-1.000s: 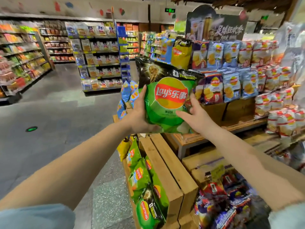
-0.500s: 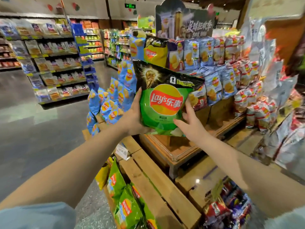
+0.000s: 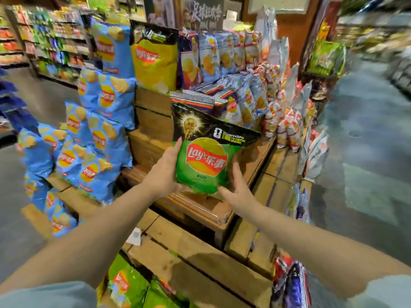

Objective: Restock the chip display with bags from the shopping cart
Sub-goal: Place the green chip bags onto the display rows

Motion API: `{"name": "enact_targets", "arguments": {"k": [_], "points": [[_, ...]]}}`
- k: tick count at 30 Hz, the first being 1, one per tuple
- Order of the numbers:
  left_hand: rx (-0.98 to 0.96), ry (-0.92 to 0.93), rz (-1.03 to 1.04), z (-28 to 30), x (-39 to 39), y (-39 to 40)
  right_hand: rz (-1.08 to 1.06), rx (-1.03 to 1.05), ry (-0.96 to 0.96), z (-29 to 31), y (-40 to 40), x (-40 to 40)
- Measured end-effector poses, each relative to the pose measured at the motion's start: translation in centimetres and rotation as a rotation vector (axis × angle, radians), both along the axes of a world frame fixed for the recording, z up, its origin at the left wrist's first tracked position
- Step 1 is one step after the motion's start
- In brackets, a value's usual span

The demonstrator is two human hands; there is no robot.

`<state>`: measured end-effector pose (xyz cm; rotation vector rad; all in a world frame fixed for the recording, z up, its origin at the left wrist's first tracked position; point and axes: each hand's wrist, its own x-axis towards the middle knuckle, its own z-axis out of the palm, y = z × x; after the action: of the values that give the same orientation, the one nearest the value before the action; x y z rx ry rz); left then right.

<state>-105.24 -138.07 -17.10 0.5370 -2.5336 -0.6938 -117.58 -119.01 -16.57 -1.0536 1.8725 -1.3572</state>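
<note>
Two hands — left hand (image 3: pixel 165 174), right hand (image 3: pixel 236 187) — flanking green chip bag (image 3: pixel 201 165)

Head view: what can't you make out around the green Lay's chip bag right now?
- Green Lay's chip bag: back face turned away.
- Left hand: fingers hidden behind the bag.
- Right hand: contact with the bag unclear.
- Shopping cart: out of frame.
- Far store shelves: blurred.

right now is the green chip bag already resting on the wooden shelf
No, the green chip bag is in the air above the wooden shelf, held by the left hand.
</note>
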Motion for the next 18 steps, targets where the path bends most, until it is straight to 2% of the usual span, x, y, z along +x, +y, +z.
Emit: {"name": "enact_targets", "arguments": {"k": [2, 5, 9, 13, 18], "points": [[0.020, -0.061, -0.069, -1.1, -1.0, -2.6, -0.035, 0.057, -0.054, -0.8, -1.4, 0.5], [0.160, -0.089, -0.135, -2.9, -2.5, -6.0, -0.132, 0.164, 0.011, -2.5, -4.0, 1.0], [-0.002, -0.205, -0.193, -5.3, -2.6, -8.1, -0.227, 0.204, 0.013, -5.2, -6.6, 2.0], [0.017, -0.196, -0.242, -8.8, -2.7, -9.6, -0.261, 0.267, 0.013, -8.4, -8.2, 2.3], [0.056, -0.180, -0.224, -12.4, -2.8, -11.4, -0.277, 0.330, 0.126, -10.6, -9.6, 2.9]]}}
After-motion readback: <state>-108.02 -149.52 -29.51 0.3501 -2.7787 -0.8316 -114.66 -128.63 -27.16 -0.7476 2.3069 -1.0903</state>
